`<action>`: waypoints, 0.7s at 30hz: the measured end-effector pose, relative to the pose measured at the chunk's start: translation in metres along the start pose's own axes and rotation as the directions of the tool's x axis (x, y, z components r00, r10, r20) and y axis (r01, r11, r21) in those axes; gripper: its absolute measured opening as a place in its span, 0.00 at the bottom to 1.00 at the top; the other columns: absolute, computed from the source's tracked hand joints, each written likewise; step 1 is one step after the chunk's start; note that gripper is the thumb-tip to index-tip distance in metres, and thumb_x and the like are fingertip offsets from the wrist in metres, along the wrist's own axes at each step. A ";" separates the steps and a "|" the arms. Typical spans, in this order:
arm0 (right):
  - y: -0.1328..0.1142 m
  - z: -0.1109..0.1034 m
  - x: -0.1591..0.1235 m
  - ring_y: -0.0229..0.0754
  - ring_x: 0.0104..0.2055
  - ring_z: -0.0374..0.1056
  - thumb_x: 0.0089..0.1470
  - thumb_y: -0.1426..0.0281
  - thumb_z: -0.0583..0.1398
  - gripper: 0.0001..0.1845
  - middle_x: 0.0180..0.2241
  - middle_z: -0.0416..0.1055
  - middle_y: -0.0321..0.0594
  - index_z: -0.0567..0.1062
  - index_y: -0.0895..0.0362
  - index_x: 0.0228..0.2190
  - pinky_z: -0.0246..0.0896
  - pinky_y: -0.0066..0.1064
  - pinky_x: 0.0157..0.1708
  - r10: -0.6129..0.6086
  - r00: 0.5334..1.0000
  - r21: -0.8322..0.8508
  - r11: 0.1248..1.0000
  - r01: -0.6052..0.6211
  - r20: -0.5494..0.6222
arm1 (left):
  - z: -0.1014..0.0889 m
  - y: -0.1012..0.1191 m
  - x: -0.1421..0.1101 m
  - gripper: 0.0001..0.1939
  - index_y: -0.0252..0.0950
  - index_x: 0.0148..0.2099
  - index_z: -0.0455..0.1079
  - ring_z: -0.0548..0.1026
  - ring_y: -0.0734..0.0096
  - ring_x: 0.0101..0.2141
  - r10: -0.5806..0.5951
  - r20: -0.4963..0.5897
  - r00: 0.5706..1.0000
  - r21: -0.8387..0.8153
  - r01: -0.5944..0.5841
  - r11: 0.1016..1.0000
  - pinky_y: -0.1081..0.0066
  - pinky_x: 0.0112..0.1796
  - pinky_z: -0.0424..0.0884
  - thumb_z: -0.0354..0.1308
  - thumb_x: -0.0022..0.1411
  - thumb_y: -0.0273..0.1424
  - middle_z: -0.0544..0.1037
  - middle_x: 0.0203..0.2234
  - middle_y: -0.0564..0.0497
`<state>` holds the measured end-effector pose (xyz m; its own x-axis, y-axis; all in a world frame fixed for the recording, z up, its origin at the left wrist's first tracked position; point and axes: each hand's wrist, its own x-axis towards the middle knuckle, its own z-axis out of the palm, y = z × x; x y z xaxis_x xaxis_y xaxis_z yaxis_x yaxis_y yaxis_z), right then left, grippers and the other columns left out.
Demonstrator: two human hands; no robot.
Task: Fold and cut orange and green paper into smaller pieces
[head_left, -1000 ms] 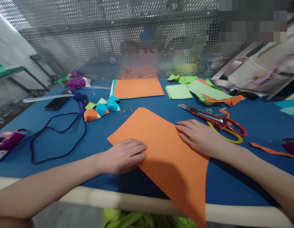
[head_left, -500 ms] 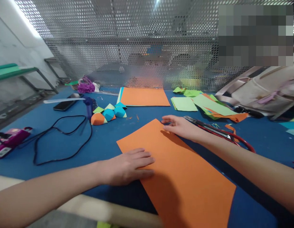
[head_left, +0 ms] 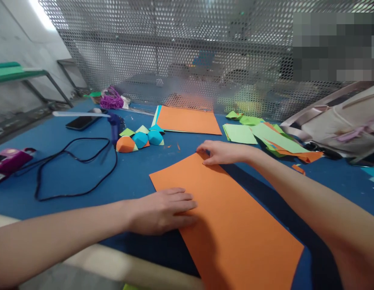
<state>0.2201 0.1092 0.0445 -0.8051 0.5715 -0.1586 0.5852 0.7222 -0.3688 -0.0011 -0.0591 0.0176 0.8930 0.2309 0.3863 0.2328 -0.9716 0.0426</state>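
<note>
A large sheet of orange paper (head_left: 235, 217) lies aslant on the blue table in front of me, its near end running out of view at the bottom. My left hand (head_left: 162, 211) rests flat over the sheet's left edge, fingers stretched out. At the far corner is my right hand (head_left: 213, 153), with curved fingertips touching the corner and the thumb over the paper, a gap between them. Just beyond stand joined paper shapes (head_left: 140, 139) in orange, blue and green. A blue glue gun (head_left: 114, 125) with a white stick is beside them.
A stack of coloured paper (head_left: 189, 121) lies by the perforated metal screen (head_left: 144, 56). Green squares (head_left: 239, 133) and loose sheets (head_left: 280, 139) are at right, near a beige bag (head_left: 340, 121). At left are a phone (head_left: 84, 120), purple string (head_left: 112, 98), black cable (head_left: 76, 195) and purple power strip (head_left: 11, 161).
My right hand has moved slightly left onto the sheet's far corner. My left hand has stayed on the paper. The cutter and red-handled tool at right are now hidden behind my right arm.
</note>
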 end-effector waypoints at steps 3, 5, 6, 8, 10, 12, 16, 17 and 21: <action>0.007 -0.003 0.008 0.40 0.28 0.66 0.46 0.66 0.62 0.14 0.29 0.73 0.37 0.74 0.57 0.37 0.60 0.30 0.27 -0.022 0.996 0.004 1.000 0.022 0.081 | -0.001 0.000 0.000 0.17 0.34 0.43 0.76 0.76 0.61 0.45 -0.011 0.025 1.000 0.016 0.010 1.000 0.63 0.49 0.71 0.44 0.72 0.27 0.79 0.43 0.40; 0.010 -0.003 0.011 0.39 0.27 0.65 0.46 0.66 0.62 0.10 0.28 0.72 0.36 0.74 0.55 0.33 0.59 0.29 0.26 -0.050 0.994 0.007 0.999 0.049 0.102 | 0.000 0.000 -0.001 0.17 0.34 0.43 0.76 0.76 0.61 0.45 -0.015 0.040 0.999 0.032 0.014 0.999 0.64 0.50 0.71 0.44 0.72 0.27 0.79 0.44 0.41; 0.010 -0.002 0.011 0.39 0.29 0.65 0.46 0.66 0.62 0.07 0.29 0.72 0.36 0.74 0.55 0.30 0.60 0.30 0.28 -0.063 0.993 0.006 0.998 0.063 0.100 | 0.000 0.000 -0.001 0.17 0.35 0.43 0.76 0.76 0.61 0.46 -0.016 0.047 0.999 0.039 0.014 0.999 0.63 0.50 0.71 0.44 0.72 0.27 0.79 0.45 0.41; 0.009 0.000 0.012 0.42 0.34 0.66 0.47 0.65 0.61 0.07 0.33 0.72 0.39 0.74 0.55 0.29 0.62 0.31 0.34 -0.081 0.994 0.003 0.997 0.081 0.069 | 0.001 0.001 -0.002 0.15 0.35 0.43 0.76 0.76 0.61 0.46 -0.017 0.055 0.998 0.041 0.014 0.999 0.62 0.51 0.70 0.46 0.71 0.27 0.79 0.45 0.40; 0.004 0.001 0.010 0.44 0.40 0.66 0.47 0.62 0.62 0.16 0.40 0.71 0.43 0.75 0.56 0.38 0.63 0.34 0.39 -0.081 0.996 -0.004 0.997 0.081 0.024 | 0.003 0.001 -0.002 0.13 0.36 0.44 0.75 0.76 0.62 0.46 -0.030 0.046 0.999 0.020 0.029 0.999 0.62 0.53 0.70 0.49 0.70 0.27 0.79 0.46 0.40; 0.000 0.001 0.009 0.46 0.41 0.66 0.46 0.59 0.63 0.27 0.44 0.70 0.46 0.72 0.58 0.46 0.63 0.36 0.40 -0.062 0.998 -0.013 0.998 0.062 0.012 | 0.004 0.002 -0.002 0.10 0.37 0.45 0.75 0.76 0.63 0.46 -0.051 0.034 0.998 -0.008 0.051 0.999 0.62 0.54 0.69 0.52 0.69 0.27 0.78 0.46 0.41; -0.007 -0.001 0.007 0.42 0.32 0.66 0.46 0.59 0.64 0.23 0.34 0.72 0.40 0.73 0.59 0.43 0.62 0.32 0.31 -0.033 0.996 -0.022 0.999 0.034 0.080 | 0.004 0.004 -0.001 0.10 0.38 0.46 0.74 0.76 0.64 0.46 -0.045 0.047 0.998 0.008 0.044 0.999 0.63 0.53 0.69 0.53 0.68 0.26 0.79 0.46 0.42; -0.007 -0.001 0.006 0.40 0.30 0.66 0.48 0.59 0.63 0.19 0.31 0.72 0.38 0.73 0.58 0.40 0.61 0.31 0.29 -0.037 0.995 -0.019 0.999 0.039 0.095 | 0.004 0.004 -0.001 0.10 0.38 0.46 0.74 0.76 0.64 0.45 -0.039 0.048 0.998 0.020 0.038 0.999 0.63 0.53 0.69 0.53 0.68 0.26 0.79 0.45 0.42; -0.003 0.003 0.003 0.44 0.37 0.68 0.50 0.61 0.61 0.12 0.36 0.73 0.42 0.74 0.57 0.34 0.64 0.35 0.37 -0.074 0.995 -0.024 0.997 0.075 0.060 | 0.006 0.004 0.000 0.10 0.35 0.45 0.74 0.76 0.63 0.44 -0.034 0.043 0.998 0.062 0.031 0.998 0.63 0.52 0.69 0.52 0.69 0.27 0.79 0.45 0.41</action>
<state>0.2151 0.1076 0.0423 -0.8503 0.4925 -0.1855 0.5253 0.7723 -0.3572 0.0018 -0.0629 0.0121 0.9004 0.2660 0.3443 0.2841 -0.9588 -0.0022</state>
